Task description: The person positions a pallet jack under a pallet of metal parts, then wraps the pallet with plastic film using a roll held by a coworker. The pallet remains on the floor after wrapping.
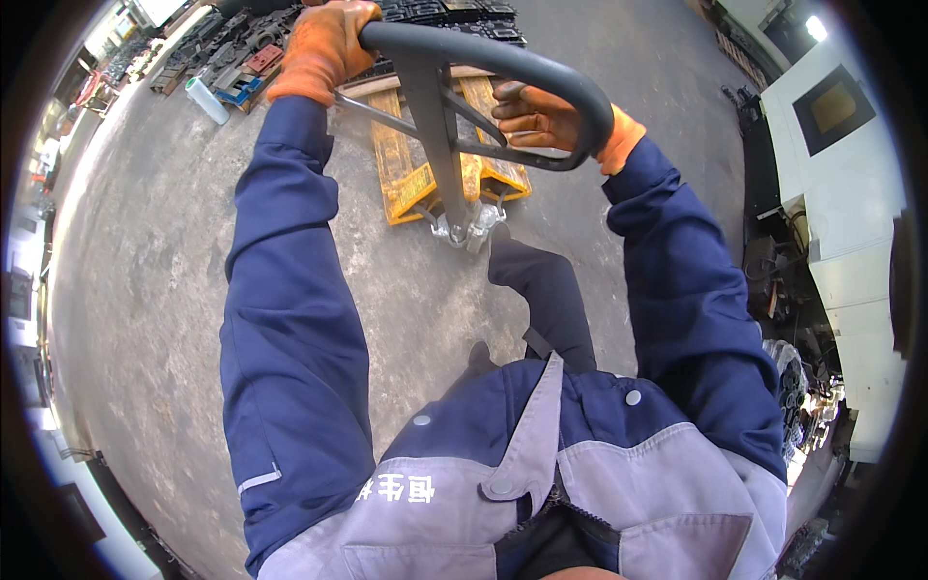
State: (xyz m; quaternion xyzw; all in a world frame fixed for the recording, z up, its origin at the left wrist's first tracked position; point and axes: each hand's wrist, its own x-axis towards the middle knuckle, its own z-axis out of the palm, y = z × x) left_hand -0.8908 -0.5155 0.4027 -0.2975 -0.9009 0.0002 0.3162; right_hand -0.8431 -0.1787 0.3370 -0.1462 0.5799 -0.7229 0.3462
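Left hand (324,53) wraps the black handle (483,48) at its left corner, right hand (541,121) half-curled at its right, can't tell if gripping; I'd grip both sides evenly.

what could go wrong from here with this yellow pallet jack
The forward foot appears close to the pallet jack, so it might get bumped if the jack rolls back. The right hand has its fingers inside the looped handle, where they could get knocked if it swings. The dark parts stacked toward the far end might shift if jolted, though I can't tell whether the jack carries them.
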